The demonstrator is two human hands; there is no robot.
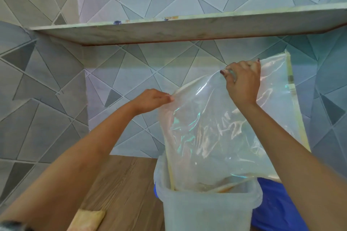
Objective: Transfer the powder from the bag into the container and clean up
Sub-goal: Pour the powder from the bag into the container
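Note:
A large clear plastic bag (pixel 216 129) hangs upside down, its lower end inside a translucent white container (pixel 206 212) at the bottom centre. A little pale yellowish powder shows at the bag's mouth inside the container. My left hand (pixel 150 99) pinches the bag's upper left corner. Higher up, my right hand (pixel 242 82) grips the bag's raised top edge. The bag looks nearly empty and is held stretched between both hands.
A wooden counter (pixel 122 184) carries the container. A blue object (pixel 277 204) lies behind the container on the right. A pale yellowish packet (pixel 86 219) sits at the bottom left. A stone shelf (pixel 169 28) juts from the tiled wall above.

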